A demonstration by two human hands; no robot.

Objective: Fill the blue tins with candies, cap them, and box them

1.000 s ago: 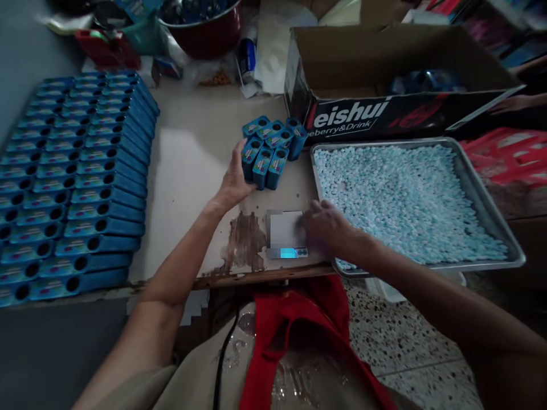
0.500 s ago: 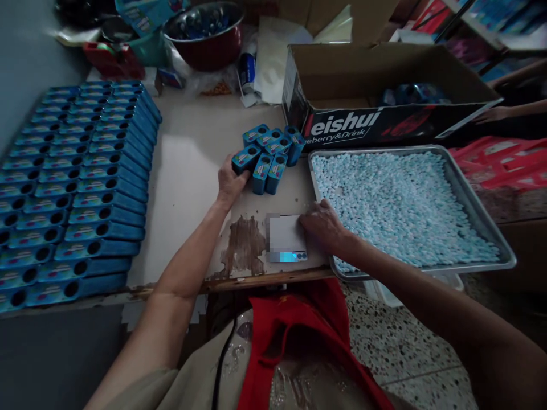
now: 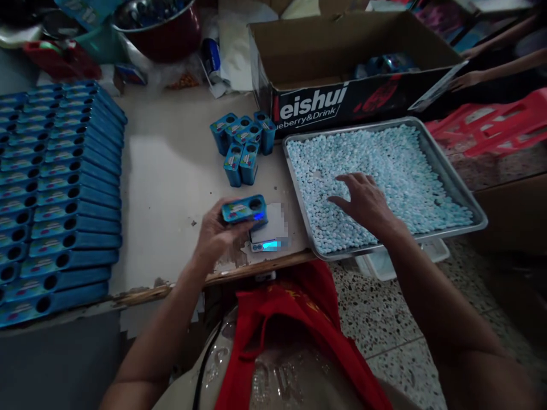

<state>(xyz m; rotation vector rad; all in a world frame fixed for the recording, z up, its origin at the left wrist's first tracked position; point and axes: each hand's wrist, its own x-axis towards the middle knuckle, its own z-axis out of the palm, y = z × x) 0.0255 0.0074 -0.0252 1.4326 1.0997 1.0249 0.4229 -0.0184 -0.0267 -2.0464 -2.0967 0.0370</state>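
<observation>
My left hand [image 3: 216, 233] grips a blue tin box [image 3: 239, 210] with a dark round hole in its top. It is at the small white digital scale [image 3: 269, 225], whose display glows blue; whether the box touches the scale I cannot tell. Over the metal tray [image 3: 431, 238] is my right hand [image 3: 365, 202], fingers spread and holding nothing. Small pale blue and white candies [image 3: 384, 154] cover the tray. Behind the scale stand several more blue boxes [image 3: 241, 136], grouped upright on the table.
Rows of blue boxes [image 3: 64, 199] fill the table's left side. A black cardboard carton [image 3: 316, 108] stands behind the tray. A red bowl [image 3: 162, 34] is at the back left. Red plastic stools [image 3: 491, 128] and another person's hand [image 3: 468, 80] are at the right.
My left hand has brought a blue box from the group toward me, to the scale. My right hand has left the scale and moved right over the candies, its fingers now spread.
</observation>
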